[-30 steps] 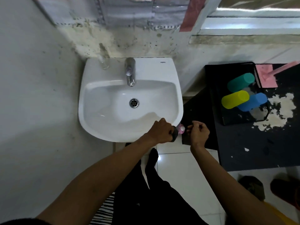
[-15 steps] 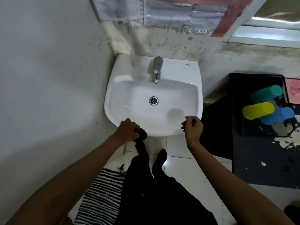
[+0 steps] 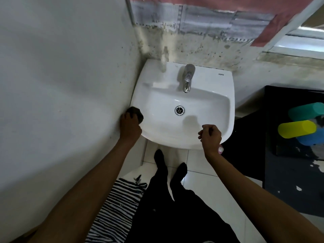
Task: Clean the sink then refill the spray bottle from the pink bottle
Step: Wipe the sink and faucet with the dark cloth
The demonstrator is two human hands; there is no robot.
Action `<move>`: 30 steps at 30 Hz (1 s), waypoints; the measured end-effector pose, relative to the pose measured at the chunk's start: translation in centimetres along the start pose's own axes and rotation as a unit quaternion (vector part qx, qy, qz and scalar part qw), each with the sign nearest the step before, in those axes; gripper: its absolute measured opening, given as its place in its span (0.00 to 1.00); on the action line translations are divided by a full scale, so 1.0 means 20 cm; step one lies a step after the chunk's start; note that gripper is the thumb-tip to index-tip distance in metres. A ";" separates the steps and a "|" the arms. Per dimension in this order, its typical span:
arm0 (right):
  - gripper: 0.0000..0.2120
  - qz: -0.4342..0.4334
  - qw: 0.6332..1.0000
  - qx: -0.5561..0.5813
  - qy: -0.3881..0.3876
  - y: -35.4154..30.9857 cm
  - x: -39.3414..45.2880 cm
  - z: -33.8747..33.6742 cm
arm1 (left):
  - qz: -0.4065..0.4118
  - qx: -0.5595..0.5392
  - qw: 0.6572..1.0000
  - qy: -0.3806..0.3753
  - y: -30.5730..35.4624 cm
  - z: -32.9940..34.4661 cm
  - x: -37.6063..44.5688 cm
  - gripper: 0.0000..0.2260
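Head view: one white wall-mounted sink (image 3: 219, 95), its basin holding nothing but one metal drain (image 3: 179, 110) at the bottom; one chrome tap (image 3: 187, 78) stands at the middle of the back ledge, and one clear spray bottle (image 3: 163, 58), faint against the stained wall, stands on the ledge's left rear corner. Two hands are in view. The left hand (image 3: 130, 126) has its fingers curled round one dark scrubbing pad (image 3: 135, 112), which it presses to the sink's left rim just beside the side wall. The right hand (image 3: 210, 135) hovers over the front right rim with its fingers curled loosely inward; whether they pinch anything cannot be told. One pink-and-white object (image 3: 220, 149), probably the top of the pink bottle, shows just below the right wrist, mostly hidden by it. On the black tabletop (image 3: 289, 190) to the right lie three cylindrical tumblers on their sides, touching one another: one teal tumbler (image 3: 305, 111), one yellow tumbler (image 3: 297, 131), one blue tumbler (image 3: 313, 138); their contents cannot be seen. On the tiled floor (image 3: 210, 186) lies one black-and-white striped mat (image 3: 114, 213), beside the person's two dark-clad legs.
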State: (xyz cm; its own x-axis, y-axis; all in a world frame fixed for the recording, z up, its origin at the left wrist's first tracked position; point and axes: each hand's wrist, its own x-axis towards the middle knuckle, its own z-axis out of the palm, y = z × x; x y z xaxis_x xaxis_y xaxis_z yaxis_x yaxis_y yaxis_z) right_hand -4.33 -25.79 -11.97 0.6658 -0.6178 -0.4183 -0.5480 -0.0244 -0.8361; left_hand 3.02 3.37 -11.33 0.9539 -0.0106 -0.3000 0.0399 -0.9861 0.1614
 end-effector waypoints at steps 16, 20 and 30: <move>0.08 0.022 0.999 -0.004 0.025 -0.03 -0.04 0.01 | 0.233 -0.089 0.922 -0.297 0.50 0.23 -0.33 0.15; 0.08 0.028 0.999 0.015 0.040 -0.03 -0.01 -0.08 | 0.234 -0.178 0.879 -0.375 0.52 0.16 -0.27 0.06; 0.19 0.139 0.942 -0.006 -0.306 -0.04 -0.13 -0.06 | -0.079 -0.593 0.736 -0.316 0.37 0.01 -0.18 0.15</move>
State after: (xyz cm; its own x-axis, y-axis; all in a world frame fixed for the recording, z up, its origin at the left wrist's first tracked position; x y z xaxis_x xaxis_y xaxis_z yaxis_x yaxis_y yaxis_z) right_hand -6.28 -25.13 -9.71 0.6616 -0.0336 -0.7491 -0.7468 0.0604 -0.6623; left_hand -0.16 -3.91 -9.36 0.5956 -0.3562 -0.7200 0.7248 -0.1481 0.6728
